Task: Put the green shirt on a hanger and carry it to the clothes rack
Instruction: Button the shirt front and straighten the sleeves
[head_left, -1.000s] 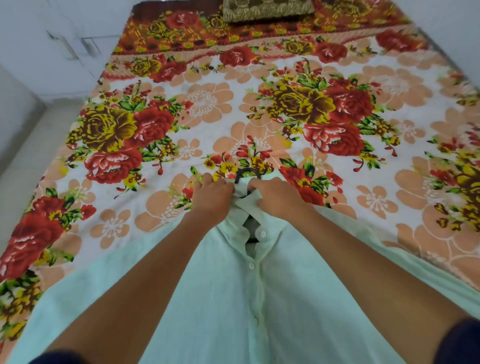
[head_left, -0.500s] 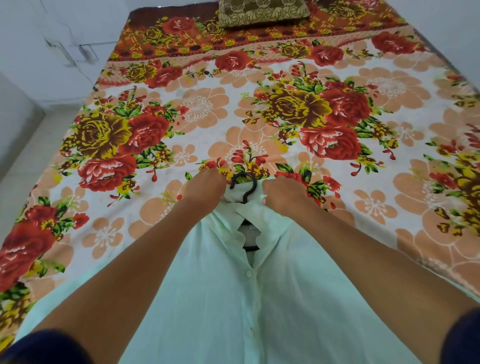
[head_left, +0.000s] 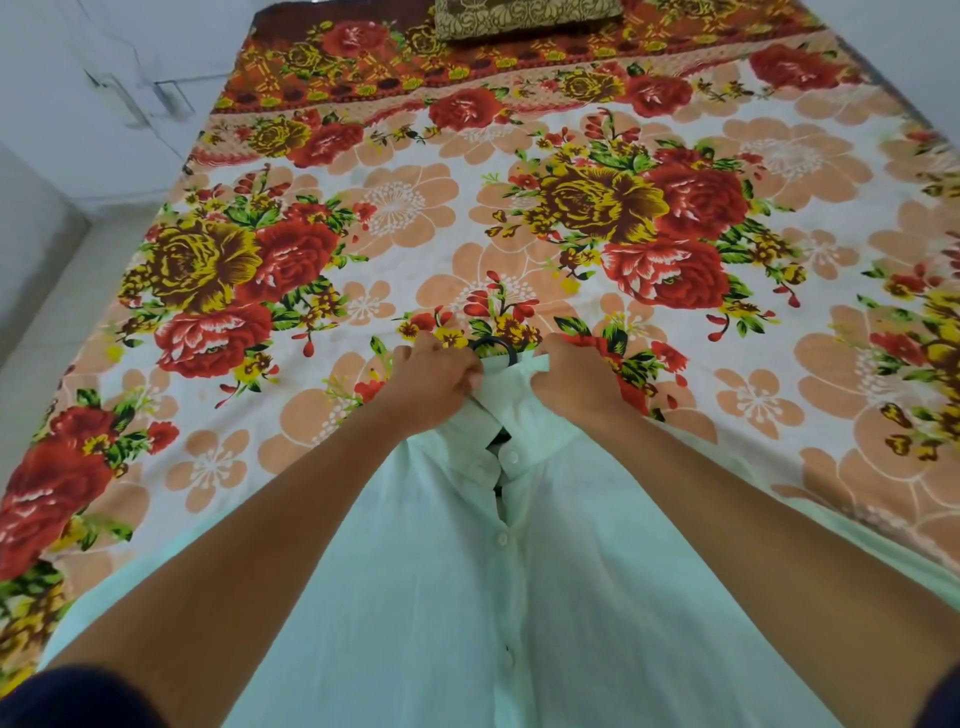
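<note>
We see the green shirt (head_left: 415, 597) spread flat on the bed (head_left: 779, 156), its button placket running from near the bottom edge of the view up to the collar, which lies between our two hands. The left hand (head_left: 434, 376) is curled into a fist around the left side of the collar, fingers folded under so that only the knuckles and the back of the hand show. The right hand (head_left: 576, 382) is bunched the same way on the right side of the collar, gripping the fabric. Both forearms lie over the front of the shirt, one on each side of the placket.

Just beyond the hands, between the two sets of knuckles, the black hook of the hanger (head_left: 496, 347) curves out above the collar band. A dark sliver of the hanger also shows through the open neck, just on the near side of the hands, above the topmost white button. The rest of the hanger is hidden under the cloth, so we cannot tell how its arms sit in the shoulders.

The bed carries a floral sheet with red and yellow roses on every side of the hands. Far beyond them, at the head of the bed, lies a brown patterned pillow (head_left: 524, 18).
</note>
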